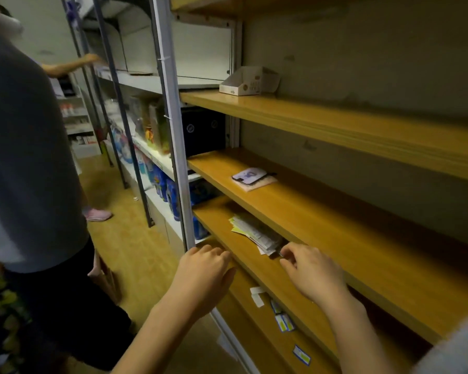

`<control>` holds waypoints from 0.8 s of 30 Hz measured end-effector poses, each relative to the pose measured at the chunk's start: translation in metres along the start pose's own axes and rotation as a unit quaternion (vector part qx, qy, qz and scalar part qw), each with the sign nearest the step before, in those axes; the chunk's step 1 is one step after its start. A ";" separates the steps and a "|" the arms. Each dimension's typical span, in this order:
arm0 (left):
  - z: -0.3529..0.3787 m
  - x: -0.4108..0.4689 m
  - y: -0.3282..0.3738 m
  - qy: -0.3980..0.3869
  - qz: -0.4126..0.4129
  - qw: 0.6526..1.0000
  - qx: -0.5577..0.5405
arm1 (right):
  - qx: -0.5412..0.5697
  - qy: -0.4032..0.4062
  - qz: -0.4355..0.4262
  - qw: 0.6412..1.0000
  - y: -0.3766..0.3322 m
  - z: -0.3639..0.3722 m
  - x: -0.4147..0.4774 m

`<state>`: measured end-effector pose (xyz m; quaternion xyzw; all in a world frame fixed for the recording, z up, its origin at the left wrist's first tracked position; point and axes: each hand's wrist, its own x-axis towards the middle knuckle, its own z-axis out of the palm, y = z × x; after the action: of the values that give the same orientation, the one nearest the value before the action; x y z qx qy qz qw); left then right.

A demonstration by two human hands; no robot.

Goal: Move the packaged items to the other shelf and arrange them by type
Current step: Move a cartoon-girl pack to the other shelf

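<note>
**Hands at the third shelf**

While the left hand [204, 268] rests with fingers curled loosely over the front edge of a lower wooden shelf [254, 268], gripping nothing, the right hand [311, 271] reaches onto that same shelf. Its fingertips [288, 255] are pinched together right at the near end of a stack of packets [254, 233]; whether they actually grip a packet cannot be told, since the contact is small and dim.

The packets lie flat in a loose, fanned pile, white and yellow, toward the left part of the shelf. One shelf up, a flat pouch [253, 178] lies on its own near the left end. On the shelf above that stands a small open carton [247, 81].

Price labels [284, 322] are stuck along a still lower shelf edge.

To the left, another person [30, 157] in a dark shirt stands at a metal rack [170, 103] stocked with blue-packaged goods [170, 193].
</note>
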<state>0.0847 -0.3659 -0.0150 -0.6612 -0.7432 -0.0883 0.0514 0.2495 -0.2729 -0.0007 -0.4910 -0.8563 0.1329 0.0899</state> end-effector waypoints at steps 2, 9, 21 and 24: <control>0.003 0.004 -0.024 -0.016 0.000 1.000 0.005 | 0.000 -0.006 0.011 1.000 -0.015 0.008 0.015; 0.013 0.043 -0.075 -0.016 0.011 1.000 -0.003 | -0.002 -0.009 0.037 0.999 -0.036 0.017 0.069; 0.027 0.178 -0.159 0.004 0.035 0.999 0.019 | 0.022 -0.010 0.108 0.994 -0.057 0.033 0.236; 0.030 0.218 -0.178 0.009 0.046 0.999 0.016 | 0.019 0.005 0.147 0.989 -0.058 0.032 0.278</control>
<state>-0.1172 -0.1670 -0.0139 -0.6928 -0.7130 -0.0799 0.0732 0.0534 -0.0655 -0.0064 -0.6104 -0.7718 0.1581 0.0826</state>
